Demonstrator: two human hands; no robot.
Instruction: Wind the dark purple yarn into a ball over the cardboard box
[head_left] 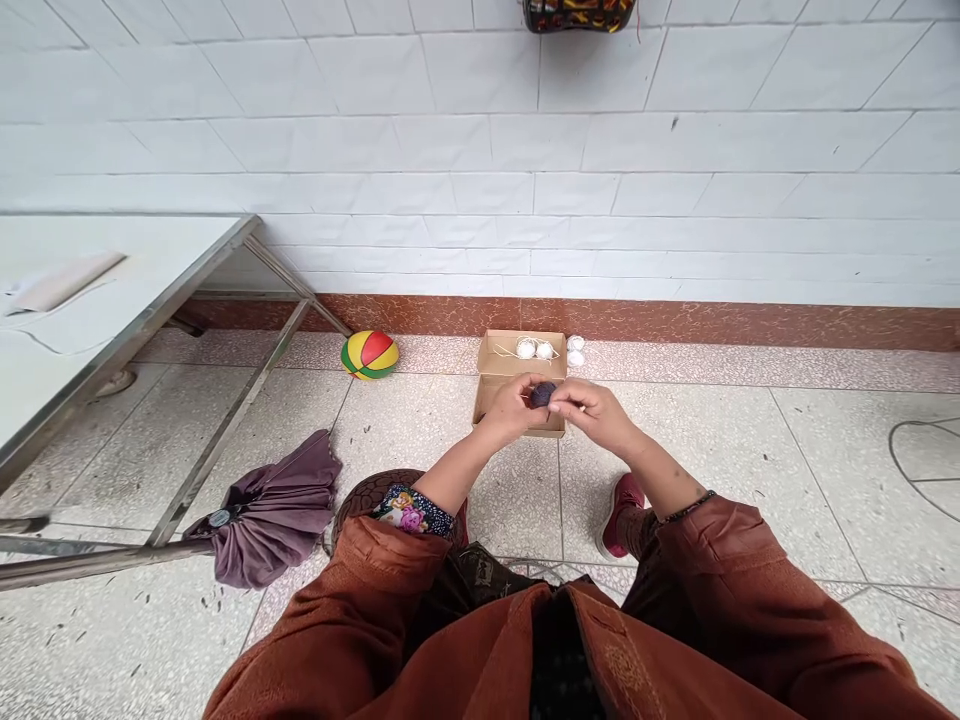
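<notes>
Dark ball (543, 393), small and purplish and perhaps yarn, sits pinched between both hands: the left hand (512, 405) cups it from one side, the right hand (592, 408) closes thumb and fingers on its other side. Both grips are narrow, wrapped onto the ball, which is held in the air well forward of the rust-coloured sleeves (697, 590) and above the tiled floor (787, 480).

Nearer than the grip, below the left forearm, a floral cuff (411, 510) shows, with a red shoe (621, 510) under the right wrist. Off to the left of the grip lies a folded purple umbrella (270, 515) by the legs of a metal table (112, 330).

Just beyond the grip, almost underneath it, stands an open cardboard box (521, 372) with two white balls (534, 349) and some pale strands inside; two more white pieces (575, 350) lie just right of the box. Farther left rests a striped toy ball (369, 354) against the tiled wall (600, 180).

The hold looks light and fingertip-only, so my judgement is that the ball could slip and roll off across the smooth tiles, or fall into the box among the white ones. If it is wound thread, a loose end could unravel when tugged.
</notes>
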